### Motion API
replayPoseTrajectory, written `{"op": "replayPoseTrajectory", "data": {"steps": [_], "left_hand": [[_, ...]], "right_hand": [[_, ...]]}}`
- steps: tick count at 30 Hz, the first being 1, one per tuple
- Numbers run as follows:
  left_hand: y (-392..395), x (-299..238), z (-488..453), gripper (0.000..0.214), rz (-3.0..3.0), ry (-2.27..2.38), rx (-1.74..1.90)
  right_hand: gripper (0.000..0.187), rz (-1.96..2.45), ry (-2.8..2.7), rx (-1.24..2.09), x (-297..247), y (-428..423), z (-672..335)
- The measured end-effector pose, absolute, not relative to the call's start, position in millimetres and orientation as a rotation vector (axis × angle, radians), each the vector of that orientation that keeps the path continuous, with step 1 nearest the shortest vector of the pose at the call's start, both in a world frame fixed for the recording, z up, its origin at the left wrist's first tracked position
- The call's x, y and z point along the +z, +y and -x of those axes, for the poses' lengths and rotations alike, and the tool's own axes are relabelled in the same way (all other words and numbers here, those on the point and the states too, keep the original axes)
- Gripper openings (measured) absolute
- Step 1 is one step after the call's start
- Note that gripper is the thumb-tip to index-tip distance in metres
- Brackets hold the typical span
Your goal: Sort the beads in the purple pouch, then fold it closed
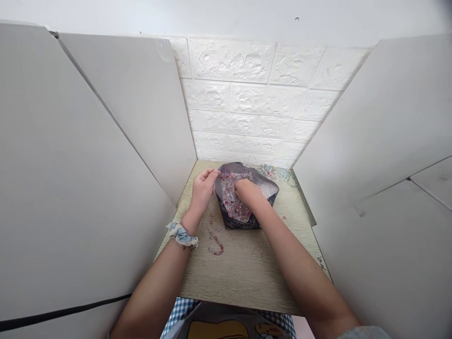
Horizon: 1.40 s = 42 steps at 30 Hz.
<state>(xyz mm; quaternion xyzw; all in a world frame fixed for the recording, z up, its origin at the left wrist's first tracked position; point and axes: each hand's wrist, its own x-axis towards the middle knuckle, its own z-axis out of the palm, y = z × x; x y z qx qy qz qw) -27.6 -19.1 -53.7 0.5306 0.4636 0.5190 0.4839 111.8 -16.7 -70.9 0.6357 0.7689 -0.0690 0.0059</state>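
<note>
A dark, open bag full of small pink and clear beads stands on the wooden table. My left hand pinches the bag's left rim with its fingers closed on it. My right hand is sunk into the beads with fingers curled; what it holds, if anything, is hidden. A blue fabric scrunchie sits on my left wrist.
A short beaded strand lies on the table in front of the bag. A clear plastic packet with beads lies behind the bag by the white brick wall. White boards close in both sides.
</note>
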Motion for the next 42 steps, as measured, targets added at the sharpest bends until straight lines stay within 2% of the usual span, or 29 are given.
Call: {"op": "replayPoseTrajectory", "data": {"steps": [5,8,9,11,14,16,18,22,26,42], "left_hand": [[-22,-54,22,0.015,-1.067,0.920,1.294],[-28,-50,16,0.013,-1.144,0.963,1.188],[-30,-50,14,0.013,-1.188,0.979,1.157],[-33,-51,11,0.014,-1.288,1.000,1.120],[-33,-55,8,0.018,-1.413,1.009,1.122],[-33,-57,8,0.019,-1.465,1.018,1.131],[-33,-58,7,0.021,-1.513,1.033,1.139],[-36,-57,5,0.023,-1.579,1.055,1.143],[-38,-56,4,0.025,-1.592,1.075,1.139],[-38,-58,5,0.026,-1.689,1.096,1.108]], "right_hand": [[0.021,-2.032,2.556,-0.255,-70,-18,-114],[0.016,-2.230,2.889,-0.570,-65,-18,-120],[0.016,-2.298,2.997,-0.811,-62,-18,-121],[0.016,-2.333,3.062,-1.550,-60,-19,-121],[0.019,-2.086,2.659,-2.781,-59,-26,-116],[0.020,-1.979,2.326,-3.221,-59,-33,-112],[0.021,-1.943,2.105,-3.445,-59,-40,-111],[0.020,-1.839,1.900,-3.661,-59,-49,-114],[0.019,-1.757,1.864,-3.729,-60,-52,-117],[0.023,-2.034,1.899,-3.541,-62,-53,-115]]}}
